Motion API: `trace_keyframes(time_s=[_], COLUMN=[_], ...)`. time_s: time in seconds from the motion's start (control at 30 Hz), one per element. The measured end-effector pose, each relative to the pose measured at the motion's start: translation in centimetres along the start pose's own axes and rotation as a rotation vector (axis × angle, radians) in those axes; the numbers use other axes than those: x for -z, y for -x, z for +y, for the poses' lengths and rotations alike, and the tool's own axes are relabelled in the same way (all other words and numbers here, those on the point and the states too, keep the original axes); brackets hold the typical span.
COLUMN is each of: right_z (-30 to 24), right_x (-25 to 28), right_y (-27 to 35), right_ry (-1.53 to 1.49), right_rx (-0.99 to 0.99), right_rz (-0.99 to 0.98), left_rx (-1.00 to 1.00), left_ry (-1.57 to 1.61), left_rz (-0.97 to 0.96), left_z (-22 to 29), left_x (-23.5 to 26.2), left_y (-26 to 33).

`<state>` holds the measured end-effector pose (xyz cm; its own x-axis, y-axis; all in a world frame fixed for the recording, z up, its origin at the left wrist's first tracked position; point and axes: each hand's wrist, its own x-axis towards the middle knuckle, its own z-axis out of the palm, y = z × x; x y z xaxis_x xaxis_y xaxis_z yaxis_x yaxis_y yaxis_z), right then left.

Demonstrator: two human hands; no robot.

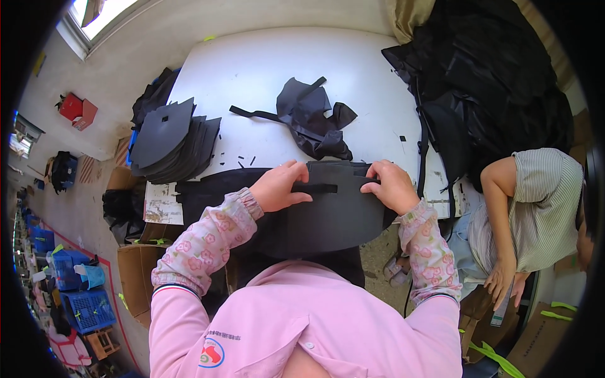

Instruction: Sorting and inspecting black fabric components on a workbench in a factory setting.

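A dark grey flat panel [343, 220] with a rounded lower edge lies over the near edge of the table, in front of my body. A black strap [320, 188] lies across its upper left part, at a small slot. My left hand [280, 187] is curled round the strap's left part, thumb below and fingers above. At the panel's upper right edge, my right hand [392, 187] pinches it between thumb and fingers. Black fabric [220, 188] spreads under and left of the panel along the table edge.
On the white table [239, 63], a stack of dark grey panels [167, 135] stands left and a crumpled black piece with straps [312, 116] lies centrally. A large black fabric heap [491, 82] fills the right. A person in a striped shirt [545, 195] sits close on my right.
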<state>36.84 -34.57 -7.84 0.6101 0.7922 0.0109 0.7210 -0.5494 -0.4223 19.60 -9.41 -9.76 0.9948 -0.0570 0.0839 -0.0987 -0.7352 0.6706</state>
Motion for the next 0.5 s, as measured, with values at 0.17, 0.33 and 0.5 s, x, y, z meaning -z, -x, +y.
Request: trace_keyframes(time_s=[0.17, 0.33, 0.5], right_z=[-1.2, -2.4, -2.4], right_x=[1.6, 2.4, 2.3], right_y=[0.9, 1.7, 2.0], right_ry=[-0.226, -0.410, -0.374], right_rx=[0.001, 0.007, 0.024], right_rz=[-0.012, 0.007, 0.077], left_rx=[0.159, 0.142, 0.117], left_ry=[0.085, 0.445, 0.519], left_rz=[0.047, -0.320, -0.497], left_z=[1.0, 0.2, 0.7], left_x=[1.0, 1.3, 0.6], left_y=[-3.2, -5.9, -7.4])
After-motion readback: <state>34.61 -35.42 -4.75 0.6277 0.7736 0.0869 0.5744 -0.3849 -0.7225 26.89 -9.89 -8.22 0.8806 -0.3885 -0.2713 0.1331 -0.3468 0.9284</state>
